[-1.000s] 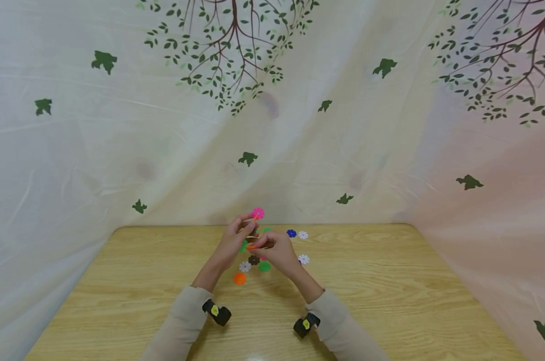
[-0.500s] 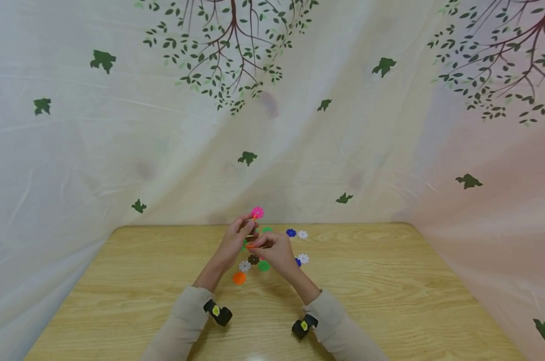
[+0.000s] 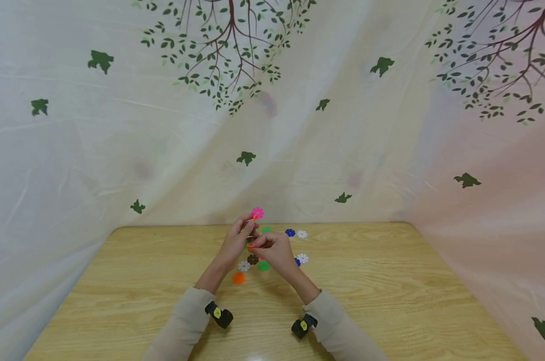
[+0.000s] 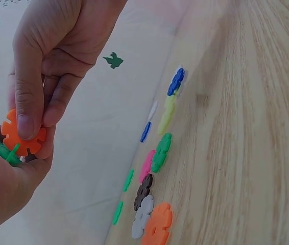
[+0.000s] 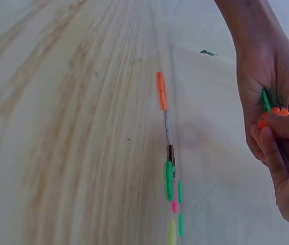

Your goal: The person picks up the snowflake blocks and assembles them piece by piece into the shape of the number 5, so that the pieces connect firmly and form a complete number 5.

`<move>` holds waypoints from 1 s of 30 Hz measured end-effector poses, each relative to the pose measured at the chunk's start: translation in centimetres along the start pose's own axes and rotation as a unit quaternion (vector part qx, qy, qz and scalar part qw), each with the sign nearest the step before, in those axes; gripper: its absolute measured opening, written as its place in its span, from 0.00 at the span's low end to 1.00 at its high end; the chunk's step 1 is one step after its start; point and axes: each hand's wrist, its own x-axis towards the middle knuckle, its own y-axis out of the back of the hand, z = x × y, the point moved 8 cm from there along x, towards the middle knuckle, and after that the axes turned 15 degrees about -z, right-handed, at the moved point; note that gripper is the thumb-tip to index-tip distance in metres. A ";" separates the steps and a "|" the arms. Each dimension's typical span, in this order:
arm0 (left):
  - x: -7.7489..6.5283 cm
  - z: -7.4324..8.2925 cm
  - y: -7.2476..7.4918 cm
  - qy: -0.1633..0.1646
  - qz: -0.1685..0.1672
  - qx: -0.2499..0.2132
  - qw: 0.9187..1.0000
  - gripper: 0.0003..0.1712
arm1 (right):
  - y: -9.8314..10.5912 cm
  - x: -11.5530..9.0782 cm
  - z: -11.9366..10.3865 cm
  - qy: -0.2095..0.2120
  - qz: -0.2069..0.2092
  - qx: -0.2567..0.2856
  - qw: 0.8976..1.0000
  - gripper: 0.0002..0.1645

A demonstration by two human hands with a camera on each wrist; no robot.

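My left hand [image 3: 229, 245] is raised over the far part of the table and grips joined plastic snowflake discs. A pink disc [image 3: 257, 213] sticks up beyond its fingertips, with an orange piece just below it. A green disc [image 4: 4, 152] shows edge-on by the left palm. Close against that hand, my right hand [image 3: 277, 253] pinches an orange snowflake disc [image 4: 11, 135] between thumb and fingers. In the left wrist view the orange disc meets the green one, its slotted rim overlapping it. The fingers hide part of the joined pieces.
Loose discs lie on the wooden table [image 3: 367, 291] below the hands: orange [image 3: 238, 278], white [image 3: 244, 266], brown [image 3: 253, 259], green [image 3: 263, 265] and yellow [image 4: 167, 115]. Blue [image 3: 290, 233] and white ones [image 3: 302, 258] lie farther right. A printed curtain [image 3: 186, 165] hangs behind the table.
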 end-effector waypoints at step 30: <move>-0.1 0.6 0.5 0.004 -0.011 0.001 1.000 0.24 | 0.2 0.3 -0.1 -0.043 -0.023 -0.007 0.999 0.07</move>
